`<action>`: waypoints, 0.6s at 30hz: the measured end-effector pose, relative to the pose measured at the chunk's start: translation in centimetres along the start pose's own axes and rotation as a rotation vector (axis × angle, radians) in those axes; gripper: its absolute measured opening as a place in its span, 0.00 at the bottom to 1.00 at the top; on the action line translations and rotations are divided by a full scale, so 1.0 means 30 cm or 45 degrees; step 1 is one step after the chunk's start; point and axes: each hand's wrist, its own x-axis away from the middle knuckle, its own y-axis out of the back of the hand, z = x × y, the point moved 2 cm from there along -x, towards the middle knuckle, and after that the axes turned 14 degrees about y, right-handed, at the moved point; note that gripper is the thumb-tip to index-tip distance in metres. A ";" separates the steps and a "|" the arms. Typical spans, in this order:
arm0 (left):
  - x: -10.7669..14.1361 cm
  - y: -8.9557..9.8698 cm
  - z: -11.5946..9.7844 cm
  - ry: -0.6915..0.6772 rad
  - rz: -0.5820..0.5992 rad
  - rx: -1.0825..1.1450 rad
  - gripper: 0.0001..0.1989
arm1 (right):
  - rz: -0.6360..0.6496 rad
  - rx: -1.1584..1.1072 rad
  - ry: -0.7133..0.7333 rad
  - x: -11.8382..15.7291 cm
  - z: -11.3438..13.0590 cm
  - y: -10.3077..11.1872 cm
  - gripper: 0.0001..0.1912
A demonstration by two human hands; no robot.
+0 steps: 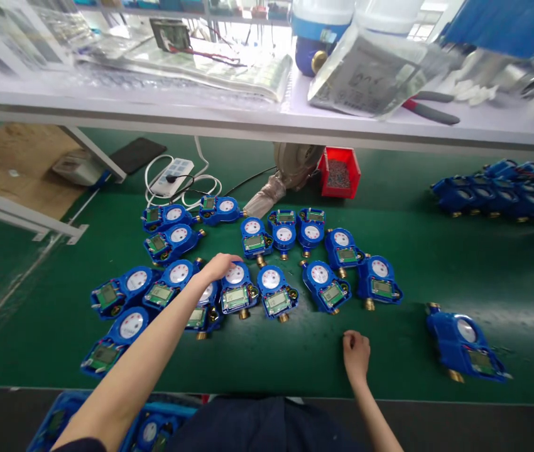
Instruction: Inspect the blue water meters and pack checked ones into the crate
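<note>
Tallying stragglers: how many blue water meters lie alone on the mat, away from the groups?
1: the blue water meter on the green mat, right of the right hand.

Nothing reads clearly — print on the water meters' dials [271, 279] stays too small.

Shelf: a white bench shelf [267, 119] ran across the top of the view.
On shelf: a clear plastic bag [365, 72] of printed sheets lay just beside grey-and-red-handled pliers [431, 108].
Mat: a green work mat [484, 276] covered the bench.
Far edge: a white power strip [171, 177] with tangled white cables sat near a round metal housing [298, 162].
Beside it: a red plastic bin [339, 172] held small dark parts.
</note>
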 end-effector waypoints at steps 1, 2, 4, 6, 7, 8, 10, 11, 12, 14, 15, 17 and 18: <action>-0.009 0.006 0.002 -0.012 0.014 0.000 0.19 | 0.025 -0.061 0.002 0.009 0.001 0.006 0.15; -0.014 0.010 0.004 -0.026 0.028 0.001 0.19 | 0.044 -0.113 -0.003 0.019 0.003 0.010 0.15; -0.016 0.012 0.006 -0.055 0.055 0.004 0.19 | 0.072 -0.198 -0.023 0.038 0.014 0.016 0.16; -0.006 0.003 0.001 -0.087 0.088 0.009 0.19 | 0.098 -0.271 -0.036 0.053 0.035 0.017 0.16; 0.005 -0.007 -0.004 -0.105 0.107 0.010 0.19 | 0.112 -0.307 -0.039 0.059 0.050 0.016 0.16; 0.018 -0.019 -0.011 -0.122 0.127 0.011 0.19 | 0.127 -0.343 -0.038 0.065 0.066 0.014 0.16; 0.052 -0.051 -0.027 -0.152 0.161 0.009 0.19 | 0.162 -0.414 -0.033 0.075 0.103 0.010 0.15; 0.073 -0.069 -0.036 -0.164 0.171 0.008 0.19 | 0.180 -0.449 -0.031 0.080 0.121 0.008 0.15; 0.096 -0.088 -0.045 -0.172 0.177 0.008 0.19 | 0.198 -0.482 -0.031 0.085 0.138 0.006 0.15; 0.145 -0.127 -0.063 -0.178 0.180 0.011 0.19 | 0.238 -0.548 -0.036 0.094 0.172 0.002 0.14; 0.170 -0.145 -0.070 -0.176 0.181 0.015 0.19 | 0.264 -0.583 -0.039 0.098 0.190 -0.001 0.14; 0.222 -0.180 -0.083 -0.163 0.186 0.029 0.20 | 0.346 -0.671 -0.043 0.106 0.233 -0.014 0.14; 0.248 -0.198 -0.087 -0.156 0.191 0.040 0.20 | 0.408 -0.729 -0.040 0.109 0.262 -0.024 0.15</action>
